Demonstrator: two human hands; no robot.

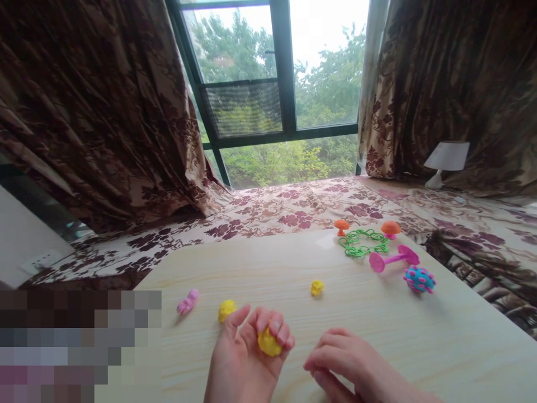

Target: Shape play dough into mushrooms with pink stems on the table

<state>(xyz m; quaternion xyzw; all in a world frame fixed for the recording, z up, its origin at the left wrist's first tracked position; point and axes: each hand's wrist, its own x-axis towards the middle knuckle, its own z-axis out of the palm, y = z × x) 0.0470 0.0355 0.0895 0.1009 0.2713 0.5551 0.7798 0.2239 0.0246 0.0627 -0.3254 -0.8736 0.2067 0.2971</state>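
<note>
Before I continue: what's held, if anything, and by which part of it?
Left hand holds a yellow lump, fingers curled over its far side; nothing shows in the right hand.

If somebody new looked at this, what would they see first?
Probably the bright yellow lump held in the left hand, near the bottom middle. Next, maybe the blue lump with pink knobs, toward the right of the table. Beyond, the big window glows.
</note>
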